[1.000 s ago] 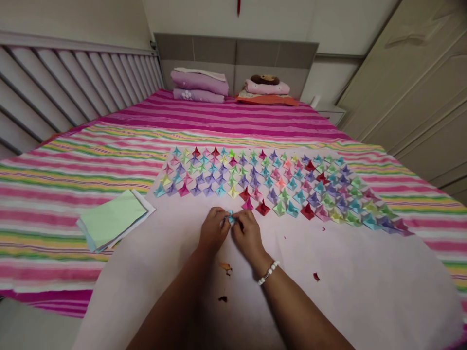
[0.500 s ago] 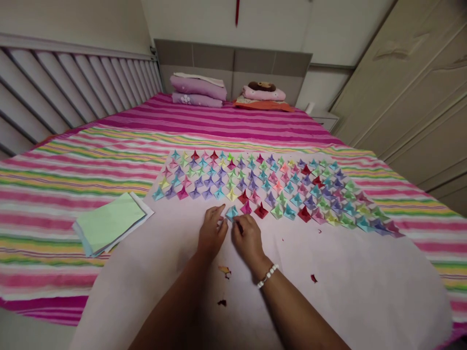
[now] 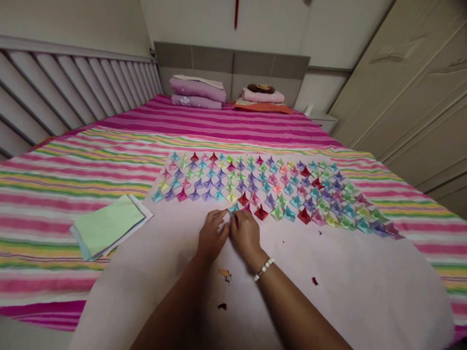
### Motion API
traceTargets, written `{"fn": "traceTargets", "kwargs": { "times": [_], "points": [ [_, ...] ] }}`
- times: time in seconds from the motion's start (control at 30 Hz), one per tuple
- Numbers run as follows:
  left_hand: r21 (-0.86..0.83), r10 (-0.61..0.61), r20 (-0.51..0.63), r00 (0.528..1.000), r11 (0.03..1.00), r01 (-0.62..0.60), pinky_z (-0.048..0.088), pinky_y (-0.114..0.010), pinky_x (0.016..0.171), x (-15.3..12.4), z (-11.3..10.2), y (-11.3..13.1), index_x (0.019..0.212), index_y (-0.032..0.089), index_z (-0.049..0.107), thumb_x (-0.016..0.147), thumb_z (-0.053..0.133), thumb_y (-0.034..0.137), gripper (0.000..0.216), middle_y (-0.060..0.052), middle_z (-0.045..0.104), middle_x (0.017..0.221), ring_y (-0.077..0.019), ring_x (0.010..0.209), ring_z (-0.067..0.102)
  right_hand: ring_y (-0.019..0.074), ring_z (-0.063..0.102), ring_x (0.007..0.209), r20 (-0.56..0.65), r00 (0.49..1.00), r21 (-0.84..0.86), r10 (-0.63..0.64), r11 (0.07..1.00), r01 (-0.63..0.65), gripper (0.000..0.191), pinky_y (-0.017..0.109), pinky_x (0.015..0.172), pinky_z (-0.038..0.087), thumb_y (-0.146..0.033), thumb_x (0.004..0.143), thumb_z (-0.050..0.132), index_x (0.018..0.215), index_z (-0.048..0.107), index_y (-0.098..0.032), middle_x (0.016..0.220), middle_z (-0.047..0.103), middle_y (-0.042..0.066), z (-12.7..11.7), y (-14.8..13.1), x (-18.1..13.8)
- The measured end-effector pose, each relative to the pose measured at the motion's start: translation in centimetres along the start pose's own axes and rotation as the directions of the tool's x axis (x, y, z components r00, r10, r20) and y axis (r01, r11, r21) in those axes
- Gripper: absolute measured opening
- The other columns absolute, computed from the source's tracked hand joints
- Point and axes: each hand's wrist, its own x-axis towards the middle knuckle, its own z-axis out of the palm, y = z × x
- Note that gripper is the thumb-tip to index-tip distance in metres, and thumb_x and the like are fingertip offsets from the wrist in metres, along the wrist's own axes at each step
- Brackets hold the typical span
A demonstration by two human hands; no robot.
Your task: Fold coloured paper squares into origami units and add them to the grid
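Both my hands meet at the front row of small folded paper boats, around a light blue paper boat (image 3: 234, 207). My left hand (image 3: 212, 236) is at its left corner, fingers bent and the index fingertip against the paper. Closed in a pinch, my right hand (image 3: 246, 234) covers the boat's near side; a white beaded bracelet (image 3: 263, 270) circles that wrist. A magenta boat (image 3: 247, 208) peeks out just behind my right fingers, with a dark red boat (image 3: 261, 212) to its right. Several rows of coloured boats spread over the pale sheet (image 3: 175, 272).
On the left lies a stack of coloured paper (image 3: 111, 223). Torn dark red scraps (image 3: 314, 281) and an orange-brown scrap (image 3: 224, 273) lie on the sheet. Striped bedding (image 3: 40, 214) surrounds it. Folded purple bedding (image 3: 197, 88) sits by the headboard (image 3: 211, 61); a railing (image 3: 80, 87) runs along the left.
My left fingers have moved in to the blue boat's corner, and my right hand has shifted slightly left and forward, covering more of the blue and magenta boats.
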Motion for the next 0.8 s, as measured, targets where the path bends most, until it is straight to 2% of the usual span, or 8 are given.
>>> {"fn": "traceTargets", "kwargs": {
  "times": [0.1, 0.2, 0.33, 0.4, 0.57, 0.8],
  "points": [
    [0.012, 0.012, 0.006, 1.0, 1.0, -0.012, 0.054, -0.025, 0.07, 0.0, 0.1, -0.1, 0.124, 0.027, 0.056, 0.081, 0.056, 0.015, 0.044, -0.004, 0.055, 0.114, -0.0133, 0.088, 0.064, 0.0236, 0.062, 0.084, -0.024, 1.0, 0.006, -0.011, 1.0, 0.011, 0.025, 0.033, 0.074, 0.047, -0.012, 0.086, 0.049, 0.103, 0.067, -0.014, 0.092, 0.069, 0.011, -0.1, -0.1, -0.2],
    [0.023, 0.017, 0.0, 1.0, 1.0, -0.017, 0.054, -0.025, 0.072, 0.0, 0.1, -0.3, 0.123, 0.026, 0.056, 0.081, 0.058, 0.016, 0.044, -0.004, 0.056, 0.113, -0.0136, 0.088, 0.064, 0.0226, 0.062, 0.083, -0.11, 0.993, 0.068, -0.047, 0.996, 0.055, 0.026, 0.032, 0.073, 0.048, -0.016, 0.086, 0.049, 0.107, 0.064, -0.015, 0.091, 0.068, 0.01, -0.8, 0.3, -0.6],
    [0.014, 0.014, -0.007, 1.0, 1.0, -0.014, 0.053, -0.025, 0.067, 0.0, 0.1, -0.3, 0.12, 0.024, 0.058, 0.079, 0.06, 0.018, 0.041, -0.004, 0.058, 0.109, -0.0141, 0.086, 0.063, 0.0192, 0.06, 0.076, -0.273, 0.962, 0.167, -0.01, 0.984, 0.058, 0.021, 0.03, 0.067, 0.047, -0.022, 0.089, 0.048, 0.101, 0.063, -0.017, 0.086, 0.065, 0.007, -2.0, 1.6, -1.1],
    [-0.008, 0.009, -0.014, 1.0, 1.0, -0.009, 0.052, -0.024, 0.064, 0.1, 0.1, -0.2, 0.117, 0.023, 0.06, 0.079, 0.061, 0.019, 0.038, -0.004, 0.059, 0.106, -0.0135, 0.082, 0.063, 0.0181, 0.058, 0.072, -0.31, 0.95, 0.206, 0.031, 0.978, 0.035, 0.017, 0.029, 0.065, 0.047, -0.026, 0.088, 0.052, 0.095, 0.064, -0.017, 0.083, 0.064, 0.006, -2.1, 2.4, -1.2],
    [-0.033, 0.019, -0.014, 1.0, 0.999, -0.019, 0.05, -0.023, 0.06, 0.8, -0.2, 0.3, 0.111, 0.02, 0.063, 0.078, 0.064, 0.021, 0.032, -0.002, 0.061, 0.088, -0.0108, 0.066, 0.059, 0.0177, 0.058, 0.07, -0.283, 0.956, 0.222, 0.074, 0.975, -0.01, 0.017, 0.029, 0.064, 0.047, -0.031, 0.084, 0.06, 0.089, 0.064, -0.016, 0.079, 0.062, 0.005, -1.0, 3.3, -1.0],
    [0.089, -0.043, 0.049, 0.998, 0.995, 0.039, 0.048, -0.026, 0.062, 2.0, -0.4, 1.2, 0.109, 0.02, 0.066, 0.079, 0.066, 0.025, 0.03, 0.0, 0.062, 0.077, -0.0128, 0.063, 0.056, 0.0188, 0.062, 0.08, -0.253, 0.967, 0.112, 0.032, 0.994, -0.004, 0.018, 0.028, 0.066, 0.046, -0.024, 0.09, 0.051, 0.096, 0.067, -0.018, 0.09, 0.065, 0.007, -0.4, 3.0, -0.7]
  ]
}}
